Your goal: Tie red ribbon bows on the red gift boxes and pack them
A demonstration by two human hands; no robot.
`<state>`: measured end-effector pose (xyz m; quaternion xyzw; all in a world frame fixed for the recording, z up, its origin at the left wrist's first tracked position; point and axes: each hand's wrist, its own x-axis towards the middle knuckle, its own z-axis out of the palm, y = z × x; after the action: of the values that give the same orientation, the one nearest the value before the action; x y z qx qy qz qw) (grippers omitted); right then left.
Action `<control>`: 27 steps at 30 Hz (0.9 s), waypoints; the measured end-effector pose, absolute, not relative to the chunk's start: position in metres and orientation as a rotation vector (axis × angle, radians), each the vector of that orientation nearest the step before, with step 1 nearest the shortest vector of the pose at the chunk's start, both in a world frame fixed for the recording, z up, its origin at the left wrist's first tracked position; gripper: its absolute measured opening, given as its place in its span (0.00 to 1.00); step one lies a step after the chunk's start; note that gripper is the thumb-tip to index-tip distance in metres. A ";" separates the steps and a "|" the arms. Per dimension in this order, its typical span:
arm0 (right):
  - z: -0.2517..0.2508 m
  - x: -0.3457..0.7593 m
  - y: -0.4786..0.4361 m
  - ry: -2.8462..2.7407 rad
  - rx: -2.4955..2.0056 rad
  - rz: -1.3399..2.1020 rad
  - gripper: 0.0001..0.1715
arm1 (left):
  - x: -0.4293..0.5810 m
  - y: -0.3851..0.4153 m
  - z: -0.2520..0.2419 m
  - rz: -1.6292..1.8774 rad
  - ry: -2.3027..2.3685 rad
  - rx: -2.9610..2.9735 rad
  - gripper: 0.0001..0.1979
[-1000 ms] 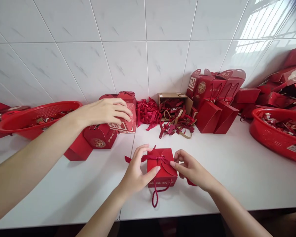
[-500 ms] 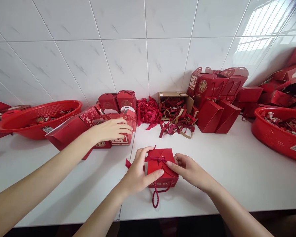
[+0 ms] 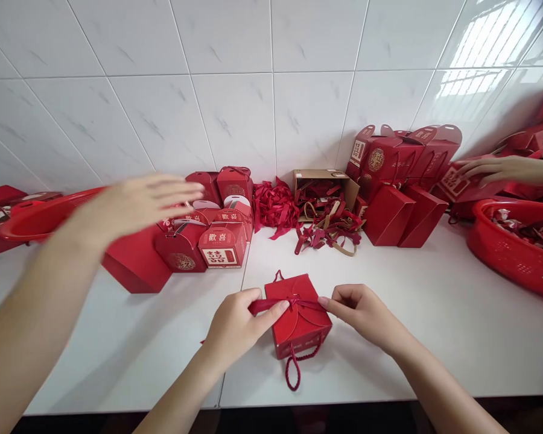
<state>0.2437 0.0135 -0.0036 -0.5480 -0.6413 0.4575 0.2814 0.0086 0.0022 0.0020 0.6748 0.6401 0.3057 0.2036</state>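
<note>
A small red gift box [image 3: 298, 322] with a petal-fold top stands on the white counter [image 3: 434, 325] near its front edge. A dark red ribbon [image 3: 294, 302] runs across the top of the box. My left hand [image 3: 235, 322] is closed in a pinch on the ribbon's left end. My right hand [image 3: 362, 310] is closed in a pinch on its right end. The ribbon is stretched straight between them. A red cord handle [image 3: 293, 369] hangs from the box's front side.
A co-worker's arm and open hand [image 3: 136, 202], blurred, hover over a cluster of red boxes [image 3: 221, 244] at the left. Another person's hand [image 3: 493, 170] rests on a red box at the far right. Red baskets [image 3: 511, 256] stand at both ends. Loose ribbons [image 3: 276, 205] and a cardboard box [image 3: 326, 181] lie by the wall.
My hands moved apart and pulled the ribbon taut across the box top. The co-worker's left-side hand let go of a boxed gift and drew back left. A hand appeared at the right.
</note>
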 end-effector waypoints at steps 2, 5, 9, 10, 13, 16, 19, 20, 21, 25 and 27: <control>-0.002 0.249 0.014 -1.722 -1.490 1.188 0.28 | 0.006 0.001 0.002 0.837 1.759 1.918 0.29; 0.004 0.260 0.013 -1.754 -1.378 1.133 0.22 | -0.005 0.003 -0.002 0.895 1.656 1.852 0.26; 0.008 0.271 0.007 -2.036 -1.201 0.963 0.13 | -0.029 0.012 0.000 0.737 1.448 1.599 0.17; 0.006 0.269 0.006 -2.108 -1.217 0.853 0.14 | -0.033 0.014 0.002 0.618 1.371 1.551 0.14; -0.001 0.255 0.005 -1.972 -1.306 0.450 0.15 | -0.040 0.017 0.010 0.334 1.120 1.459 0.11; -0.001 0.236 0.004 -1.687 -1.256 0.365 0.17 | -0.032 0.012 0.018 0.363 1.001 1.403 0.18; 0.009 0.224 0.003 -1.655 -1.144 0.650 0.17 | -0.011 0.001 0.024 0.661 1.077 1.319 0.21; 0.012 0.221 0.003 -1.671 -1.111 0.770 0.17 | -0.003 -0.004 0.026 0.762 1.137 1.328 0.20; 0.015 0.219 0.003 -1.689 -1.084 0.886 0.18 | 0.005 -0.009 0.027 0.838 1.198 1.379 0.18; 0.021 0.209 0.004 -1.709 -1.026 1.222 0.14 | 0.030 -0.023 0.025 0.914 1.330 1.922 0.13; 0.021 0.205 0.005 -1.703 -1.052 1.258 0.09 | 0.035 -0.026 0.020 0.901 1.360 2.126 0.15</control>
<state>0.2053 0.0048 0.0212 -0.4116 -0.6667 0.4925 0.3789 0.0352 -0.0256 0.0202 0.7723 0.4941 0.3273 0.2286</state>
